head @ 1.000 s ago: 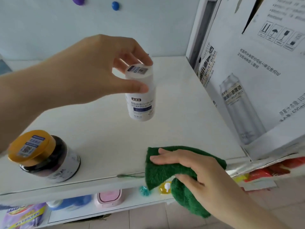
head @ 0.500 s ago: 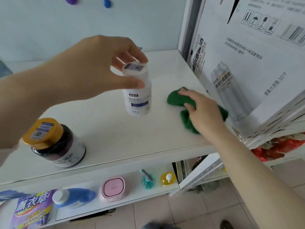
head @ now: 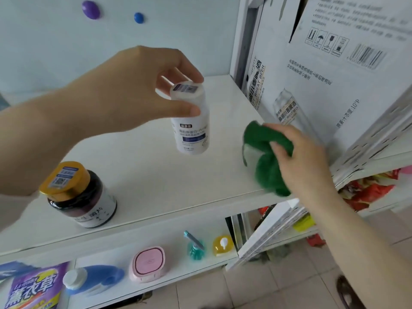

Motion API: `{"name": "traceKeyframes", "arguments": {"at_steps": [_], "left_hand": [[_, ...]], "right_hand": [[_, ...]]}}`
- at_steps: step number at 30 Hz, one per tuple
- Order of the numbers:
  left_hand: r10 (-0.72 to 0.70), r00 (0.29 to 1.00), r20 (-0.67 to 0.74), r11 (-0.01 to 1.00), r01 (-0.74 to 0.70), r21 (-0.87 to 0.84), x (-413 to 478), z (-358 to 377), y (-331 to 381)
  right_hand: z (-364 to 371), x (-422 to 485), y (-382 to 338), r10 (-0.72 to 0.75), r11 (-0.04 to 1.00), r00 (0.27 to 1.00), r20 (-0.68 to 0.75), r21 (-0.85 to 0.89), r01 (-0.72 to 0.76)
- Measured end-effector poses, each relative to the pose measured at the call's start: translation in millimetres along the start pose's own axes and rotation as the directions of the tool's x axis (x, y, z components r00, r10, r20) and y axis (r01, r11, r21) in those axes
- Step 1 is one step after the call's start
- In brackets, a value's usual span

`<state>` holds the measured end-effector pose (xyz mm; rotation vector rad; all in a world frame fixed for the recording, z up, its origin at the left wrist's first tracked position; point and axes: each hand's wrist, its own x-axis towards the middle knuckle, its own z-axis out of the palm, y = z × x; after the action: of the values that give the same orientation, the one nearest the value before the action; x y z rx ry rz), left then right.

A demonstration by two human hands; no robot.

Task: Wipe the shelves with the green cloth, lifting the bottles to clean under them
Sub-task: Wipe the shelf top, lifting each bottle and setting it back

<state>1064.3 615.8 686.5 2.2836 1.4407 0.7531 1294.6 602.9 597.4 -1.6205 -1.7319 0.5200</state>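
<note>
My left hand holds a small white bottle by its cap, lifted clear above the white shelf. My right hand presses the bunched green cloth onto the shelf's right side, close to the front edge and beside the cardboard box. A dark jar with a gold lid stands on the shelf at the front left.
A large white beer carton leans over the shelf's right end. The lower shelf carries a blue detergent bottle, a pink case, a teal brush, a yellow item and a purple bag.
My right hand carried the green cloth from the shelf's front edge up onto the right side of the shelf, then back a little toward the front. The left hand keeps the white bottle raised.
</note>
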Motion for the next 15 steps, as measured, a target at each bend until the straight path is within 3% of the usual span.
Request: {"name": "traceKeyframes", "arguments": {"at_steps": [3,6,9,12,15], "left_hand": [[0.029,0.999,0.017,0.999,-0.029,-0.024,4.0,3.5,3.3],[0.01,1.0,0.0,1.0,-0.009,0.026,7.1,3.4,1.2],[-0.016,0.999,-0.045,0.997,0.019,0.072,7.7,0.5,-2.3],[-0.049,0.993,-0.103,0.994,0.059,0.096,3.6,-3.0,-2.3],[-0.083,0.985,-0.148,0.989,0.1,0.111,-2.7,-5.3,-0.7]], "right_hand": [[14.7,33.5,25.6,0.057,0.982,0.994,-0.09,-0.172,-0.072],[41.3,38.7,16.5,0.016,0.977,0.999,-0.028,-0.212,-0.021],[65.4,10.1,-18.4,-0.139,0.982,0.978,0.158,-0.106,0.157],[72.3,-35.2,-38.8,-0.312,0.948,0.878,0.363,0.06,0.312],[44.1,-45.7,-32.7,-0.357,0.933,0.82,0.448,0.144,0.329]]}}
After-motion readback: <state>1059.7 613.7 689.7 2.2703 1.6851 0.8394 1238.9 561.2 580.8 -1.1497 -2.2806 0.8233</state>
